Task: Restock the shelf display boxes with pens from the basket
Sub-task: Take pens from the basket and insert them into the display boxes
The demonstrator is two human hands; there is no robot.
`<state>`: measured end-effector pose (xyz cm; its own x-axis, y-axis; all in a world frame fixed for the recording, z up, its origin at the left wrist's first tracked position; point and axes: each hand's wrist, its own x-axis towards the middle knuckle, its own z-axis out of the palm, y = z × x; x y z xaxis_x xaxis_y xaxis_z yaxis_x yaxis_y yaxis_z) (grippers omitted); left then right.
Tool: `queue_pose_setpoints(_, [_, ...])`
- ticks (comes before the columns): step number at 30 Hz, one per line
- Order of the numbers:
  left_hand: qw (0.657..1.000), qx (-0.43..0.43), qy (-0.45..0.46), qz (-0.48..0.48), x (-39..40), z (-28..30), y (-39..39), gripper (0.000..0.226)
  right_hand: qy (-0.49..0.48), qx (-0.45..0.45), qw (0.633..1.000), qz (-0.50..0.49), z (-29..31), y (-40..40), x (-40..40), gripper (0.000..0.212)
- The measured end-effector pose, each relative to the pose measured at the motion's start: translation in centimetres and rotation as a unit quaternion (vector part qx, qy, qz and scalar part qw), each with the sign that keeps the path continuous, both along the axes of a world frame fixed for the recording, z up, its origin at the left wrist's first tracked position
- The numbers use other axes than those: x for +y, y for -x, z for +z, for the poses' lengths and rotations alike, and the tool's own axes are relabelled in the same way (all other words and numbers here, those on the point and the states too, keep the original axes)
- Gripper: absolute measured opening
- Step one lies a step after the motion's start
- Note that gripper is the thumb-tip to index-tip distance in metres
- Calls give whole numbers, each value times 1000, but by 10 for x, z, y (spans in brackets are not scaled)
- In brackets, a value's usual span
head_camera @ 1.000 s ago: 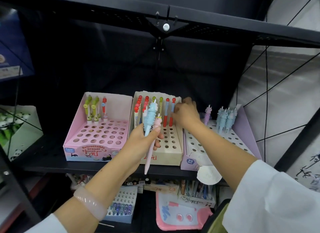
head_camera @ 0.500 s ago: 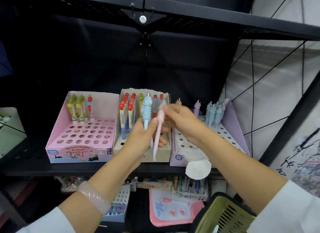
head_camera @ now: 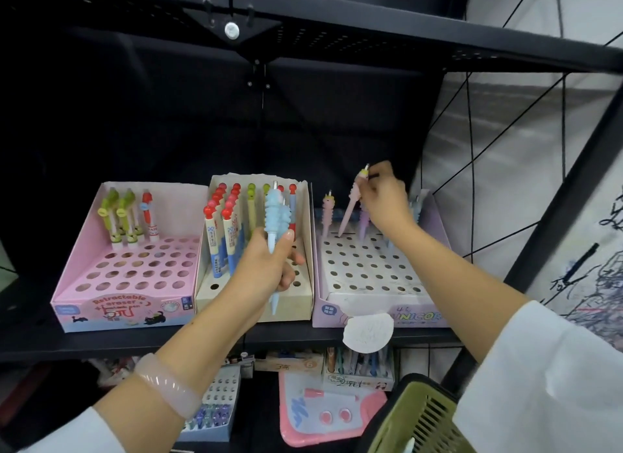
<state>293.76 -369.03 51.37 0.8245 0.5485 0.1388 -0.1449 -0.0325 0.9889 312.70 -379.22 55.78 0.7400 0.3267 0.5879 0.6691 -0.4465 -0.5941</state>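
1. Black metal shelf (head_camera: 40, 338) under a dark upper rack; three display boxes sit side by side on it, grey wall with black lines off to the right.
2. Far left: pink box (head_camera: 128, 284), mostly bare holes, a few green and red pens upright in the back row.
3. Middle: cream box (head_camera: 296, 301), red-capped pens standing in its left and back rows.
4. Left hand (head_camera: 266, 267) hovers in front of the cream box, grip wrapped round a blue pen (head_camera: 277, 216). Pen roughly vertical, clicker end up, tip poking out below the fist. Looks like a second pen behind it, can't tell for sure.
5. Right of that: purple box (head_camera: 371, 318) marked with unicorn lettering, many holes open, a few pastel pens in the back row.
6. Right hand (head_camera: 384, 200) is over the back of the purple box, grip pinching the top of a pink pen (head_camera: 350, 206). Long axis tilted, top leaning right toward the hand, tip down-left at a back-row hole. Can't tell whether the tip is in the hole yet.
7. Key relation: hole lies below-left of the grip, so my read is the pen needs straightening upright before it seats. Right hand is the nearer one; the left just holds stock.
8. Bottom right: green basket (head_camera: 421, 419), partly in frame, contents mostly hidden.
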Motion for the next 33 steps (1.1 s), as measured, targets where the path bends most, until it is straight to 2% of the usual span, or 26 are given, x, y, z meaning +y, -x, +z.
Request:
queue_pose_setpoints(4, [1000,10,-16,4,9,0,5,15,52,12,998,16,-17,-8,10,23])
queue_pose_setpoints(7, [1000,9,-13,2,12,0,8,18,59,38,997,23,-23,-12,14,15])
queue_pose_setpoints(12, [1000,5,-21,-16,11,-1,9,17,87,72,994,7,-17,-15,19,23])
queue_pose_setpoints(18, [1000,-5,-15,-20,7,-3,11,19,102,111,988,33,-13,-14,14,13])
queue_pose_setpoints(20, [1000,-6,-11,-23,6,-4,12,16,122,105,986,41,-11,-12,13,13])
queue_pose_setpoints(24, [1000,-7,-1,-26,2,-2,15,15,228,50,971,49,-21,-4,16,23])
queue_pose_setpoints(29, [1000,-7,-6,-28,2,2,15,13,195,79,977,21,-33,3,12,31])
queue_pose_setpoints(31, [999,-10,-5,-29,2,3,13,12,122,54,991,-5,-28,11,10,34])
queue_pose_setpoints(33, [999,-20,-2,-31,-1,3,10,13,44,68,996,30,-20,29,8,25])
